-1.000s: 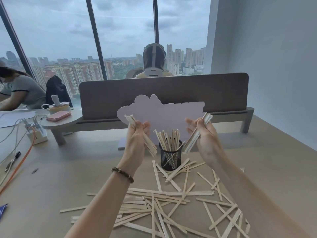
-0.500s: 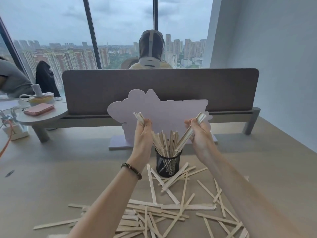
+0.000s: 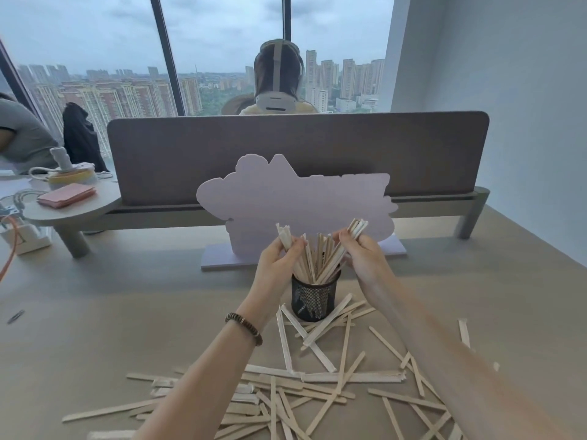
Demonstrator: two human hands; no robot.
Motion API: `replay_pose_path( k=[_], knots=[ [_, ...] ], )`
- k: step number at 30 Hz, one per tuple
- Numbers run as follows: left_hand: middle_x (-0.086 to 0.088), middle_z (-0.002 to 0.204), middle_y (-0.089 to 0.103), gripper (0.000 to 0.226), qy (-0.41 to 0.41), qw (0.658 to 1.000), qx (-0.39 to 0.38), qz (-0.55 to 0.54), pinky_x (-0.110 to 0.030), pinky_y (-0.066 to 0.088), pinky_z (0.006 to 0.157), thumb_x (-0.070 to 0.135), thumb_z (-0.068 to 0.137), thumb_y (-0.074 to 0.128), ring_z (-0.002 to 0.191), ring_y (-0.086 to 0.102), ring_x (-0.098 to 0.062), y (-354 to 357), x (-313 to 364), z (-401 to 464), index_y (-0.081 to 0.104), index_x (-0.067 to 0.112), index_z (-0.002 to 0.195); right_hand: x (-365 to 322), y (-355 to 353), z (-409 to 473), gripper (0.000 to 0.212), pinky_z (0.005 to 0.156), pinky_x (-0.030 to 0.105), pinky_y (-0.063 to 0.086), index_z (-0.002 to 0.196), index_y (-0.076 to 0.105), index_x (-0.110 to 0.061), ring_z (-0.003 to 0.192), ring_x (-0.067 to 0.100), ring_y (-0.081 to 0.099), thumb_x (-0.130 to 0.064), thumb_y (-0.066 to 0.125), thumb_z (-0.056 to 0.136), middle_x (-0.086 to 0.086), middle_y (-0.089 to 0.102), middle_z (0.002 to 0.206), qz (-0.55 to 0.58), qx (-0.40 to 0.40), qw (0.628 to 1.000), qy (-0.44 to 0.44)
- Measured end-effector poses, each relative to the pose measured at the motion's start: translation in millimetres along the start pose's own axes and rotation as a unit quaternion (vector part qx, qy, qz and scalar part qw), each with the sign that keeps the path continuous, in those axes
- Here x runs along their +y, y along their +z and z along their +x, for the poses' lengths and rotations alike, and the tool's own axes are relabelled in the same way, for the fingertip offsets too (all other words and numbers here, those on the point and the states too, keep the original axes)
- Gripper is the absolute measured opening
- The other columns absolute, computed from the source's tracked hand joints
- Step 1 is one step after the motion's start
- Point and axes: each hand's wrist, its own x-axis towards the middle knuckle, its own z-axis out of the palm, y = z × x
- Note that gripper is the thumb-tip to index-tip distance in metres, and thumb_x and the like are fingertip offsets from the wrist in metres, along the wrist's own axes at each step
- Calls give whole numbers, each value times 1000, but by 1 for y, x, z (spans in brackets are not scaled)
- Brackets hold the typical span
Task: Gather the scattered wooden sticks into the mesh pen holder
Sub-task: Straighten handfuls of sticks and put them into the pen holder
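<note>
A black mesh pen holder (image 3: 314,299) stands on the beige table and holds several upright wooden sticks (image 3: 318,258). My left hand (image 3: 277,264) grips a bundle of sticks (image 3: 286,237) at the holder's left rim, their lower ends reaching into the holder. My right hand (image 3: 365,258) grips another bundle (image 3: 355,229) at the right rim, slanting down into the holder. Many loose sticks (image 3: 317,385) lie scattered on the table in front of the holder, partly hidden under my forearms.
A pale purple cut-out board (image 3: 295,201) stands on its base just behind the holder. A grey desk divider (image 3: 298,147) runs across the back. A round side shelf (image 3: 70,204) at the left carries a pink pad and cables. A person sits beyond the divider.
Both hands have moved inward and down from either side of the holder. The two bundles' lower ends now sit inside the holder. The view has shifted closer.
</note>
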Motion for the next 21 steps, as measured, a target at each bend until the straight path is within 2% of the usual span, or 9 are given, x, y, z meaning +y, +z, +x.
replay_pose_path(
  k=[4, 9, 11, 13, 14, 16, 18, 20, 21],
  knots=[
    [-1, 96, 69, 19, -17, 1000, -3, -9, -15, 49, 75, 23, 95, 62, 89, 63, -7, -4, 0, -3, 68, 10, 107, 1, 0, -3, 29, 98, 43, 48, 109, 66, -5, 96, 20, 64, -29, 52, 100, 8, 68, 97, 30, -13, 999, 9],
    [-1, 112, 72, 28, -16, 1000, -12, -22, -24, 47, 95, 18, 95, 60, 109, 65, -11, -9, 1, -5, 64, 24, 122, 1, -5, -6, 21, 107, 48, 44, 106, 66, -20, 104, 20, 62, -32, 49, 101, 3, 68, 108, 47, -11, 999, -2],
    [6, 108, 71, 41, -14, 999, -13, -32, -17, 45, 96, 15, 96, 58, 107, 64, 1, -9, 2, -6, 54, 29, 135, 0, -7, -6, 22, 109, 48, 42, 114, 60, -26, 115, 22, 61, -33, 43, 104, 6, 66, 120, 55, -6, 998, -6],
    [17, 99, 67, 51, -9, 999, -17, -42, -4, 45, 81, 12, 98, 55, 91, 62, 18, -8, 3, -8, 42, 35, 142, 1, -8, -8, 29, 110, 44, 41, 131, 49, -30, 122, 20, 57, -35, 38, 105, 4, 60, 128, 46, -5, 999, -18],
    [19, 96, 66, 54, -8, 999, -14, -40, -3, 45, 79, 10, 98, 53, 88, 62, 19, -7, 2, -9, 39, 35, 145, 2, -8, -9, 36, 111, 42, 41, 140, 42, -32, 124, 18, 55, -36, 37, 105, 2, 56, 132, 32, -5, 999, -25],
    [9, 101, 69, 59, -8, 999, -10, -30, -12, 47, 92, 4, 97, 49, 99, 65, 7, -8, 1, -10, 38, 31, 148, 2, -9, -12, 41, 111, 38, 39, 146, 39, -32, 129, 15, 51, -36, 37, 105, -1, 53, 139, 9, -16, 999, -35],
    [-7, 109, 70, 64, -7, 1000, -13, -23, -30, 45, 106, -1, 94, 45, 111, 64, -14, -11, 0, -10, 37, 30, 149, 1, -10, -17, 32, 111, 34, 39, 130, 56, -31, 126, 12, 53, -31, 36, 106, 0, 57, 139, -14, -35, 999, -37],
    [-9, 108, 66, 66, -12, 1000, -15, -19, -34, 43, 108, -1, 92, 43, 110, 62, -22, -15, -2, -11, 36, 30, 150, 1, -13, -17, 30, 112, 35, 39, 111, 66, -32, 121, 10, 56, -29, 36, 106, -1, 63, 130, -40, -40, 998, -40],
    [-7, 107, 64, 66, -12, 1000, -17, -21, -33, 42, 107, 1, 91, 44, 109, 61, -23, -17, -2, -11, 35, 30, 150, 3, -15, -16, 30, 114, 38, 37, 119, 64, -32, 125, 9, 54, -32, 37, 105, -4, 62, 133, -50, -41, 997, -41]
  ],
)
